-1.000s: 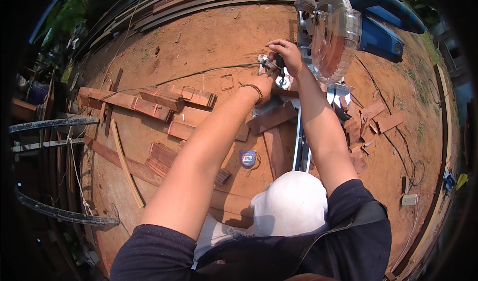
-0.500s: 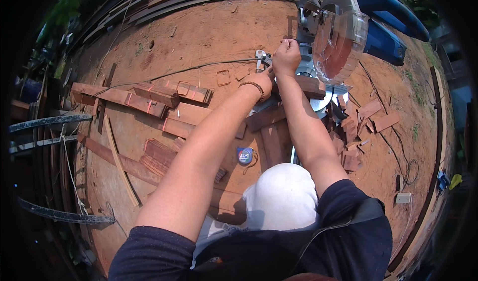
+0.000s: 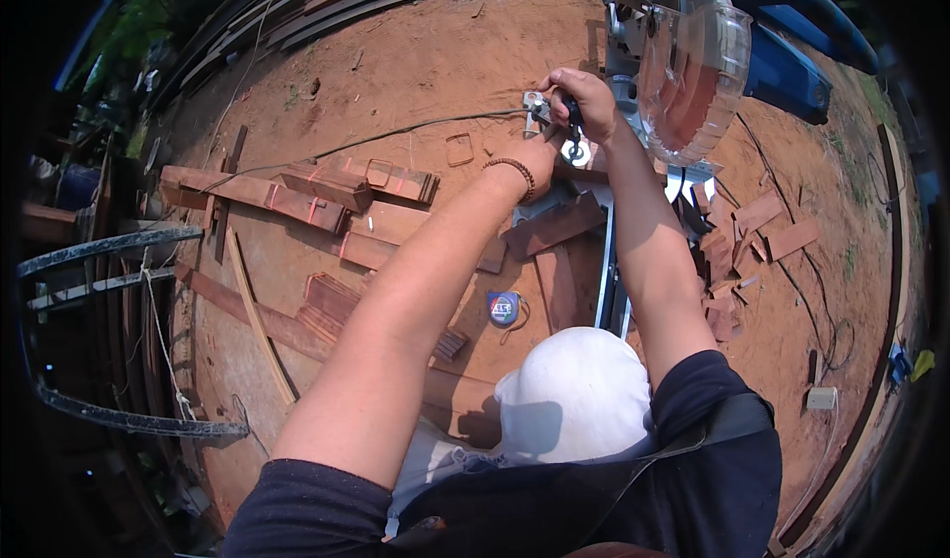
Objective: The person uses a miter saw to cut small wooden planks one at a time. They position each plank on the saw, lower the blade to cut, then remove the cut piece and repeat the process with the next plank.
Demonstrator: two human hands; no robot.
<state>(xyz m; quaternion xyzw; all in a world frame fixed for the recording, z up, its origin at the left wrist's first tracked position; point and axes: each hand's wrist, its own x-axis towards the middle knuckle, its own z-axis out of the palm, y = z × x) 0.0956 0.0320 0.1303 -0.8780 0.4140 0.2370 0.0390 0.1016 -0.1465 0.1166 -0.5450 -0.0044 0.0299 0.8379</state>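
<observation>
My right hand (image 3: pixel 592 105) is closed around a black handle (image 3: pixel 573 115) with a round metal disc (image 3: pixel 575 152) at its lower end. Close beside it, my left hand (image 3: pixel 534 159), with a beaded bracelet at the wrist, has its fingers curled by the metal bracket (image 3: pixel 535 109); whatever they grip is hidden. Just right of both hands stands a mitre saw (image 3: pixel 693 73), its blade raised behind a clear guard. A reddish-brown wood block (image 3: pixel 556 226) lies below my hands, tilted.
A blue tape measure (image 3: pixel 503 308) lies on the ground near my knee. Wood offcuts (image 3: pixel 727 236) are heaped at the right of the saw. Stacked boards (image 3: pixel 297 197) lie to the left, and a dark cable (image 3: pixel 396 128) runs across the soil toward the hands.
My right hand has turned, and the black handle with its disc now shows in it. My left hand stays close by. The whole view has shifted slightly, moving the scene rightward.
</observation>
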